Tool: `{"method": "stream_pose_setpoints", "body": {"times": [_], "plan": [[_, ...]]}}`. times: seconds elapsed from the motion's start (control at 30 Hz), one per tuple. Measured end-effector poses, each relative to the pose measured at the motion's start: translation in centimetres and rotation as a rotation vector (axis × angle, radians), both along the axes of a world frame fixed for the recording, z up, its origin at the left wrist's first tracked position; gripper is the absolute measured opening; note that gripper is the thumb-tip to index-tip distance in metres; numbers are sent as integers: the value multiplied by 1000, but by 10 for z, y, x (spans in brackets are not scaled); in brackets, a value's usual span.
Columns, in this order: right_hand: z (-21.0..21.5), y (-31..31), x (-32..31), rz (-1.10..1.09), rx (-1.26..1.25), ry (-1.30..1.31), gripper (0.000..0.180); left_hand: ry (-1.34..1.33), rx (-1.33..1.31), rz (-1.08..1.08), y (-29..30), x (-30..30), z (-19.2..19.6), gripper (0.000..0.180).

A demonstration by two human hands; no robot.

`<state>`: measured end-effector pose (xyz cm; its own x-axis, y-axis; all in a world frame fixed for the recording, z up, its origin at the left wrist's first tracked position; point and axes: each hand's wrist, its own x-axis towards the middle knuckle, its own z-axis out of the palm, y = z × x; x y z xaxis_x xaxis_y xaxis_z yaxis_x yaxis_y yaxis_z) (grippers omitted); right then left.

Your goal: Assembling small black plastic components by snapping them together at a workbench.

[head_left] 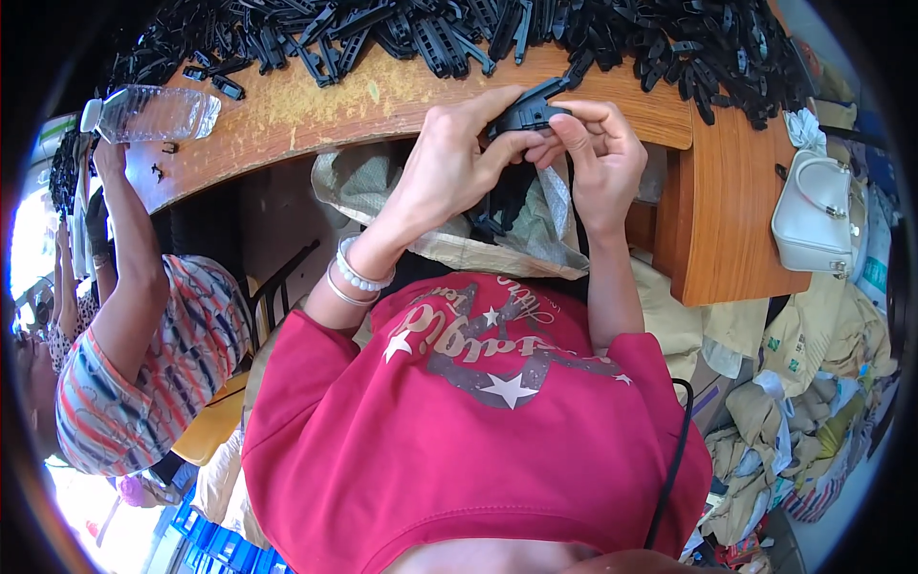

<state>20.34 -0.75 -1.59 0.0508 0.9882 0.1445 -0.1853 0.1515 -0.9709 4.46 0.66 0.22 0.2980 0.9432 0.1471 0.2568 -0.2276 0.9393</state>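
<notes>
A dark plastic part (529, 112) with a narrow arm pointing up and to the right is between my hands, just beyond the table's near edge. My left hand (457, 158) is closed on its left side, thumb below and fingers above. The fingertips of my right hand (604, 158) are pinched at its right end, and whatever small detail they cover is hidden. Beneath my hands an open woven sack (435, 246) lies across my lap, with more dark pieces inside.
Heaps of similar black plastic parts (440, 38) cover the far side of the wooden table (287, 115). A clear bottle (158, 113) lies at the left, near a co-worker's arm (134, 230). A white handbag (813, 215) hangs at the right, above piled sacks (765, 430).
</notes>
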Motion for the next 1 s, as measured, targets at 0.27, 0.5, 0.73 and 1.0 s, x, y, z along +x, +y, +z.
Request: {"method": "stream_pose_setpoints", "body": {"times": [0.27,0.5,0.73,1.0], "plan": [[10,0,7,20,41,-150,36,-59,57,-33,-3,-6,-4,35],[-3,-2,11,120,31,-230,15,-56,-179,-96,-15,-19,-2,33],[-8,50,27,-427,26,-1293,32,244,497,144,43,-62,-13,26],[-9,41,27,-436,62,-1340,35,602,814,454,95,-102,-24,14]]}}
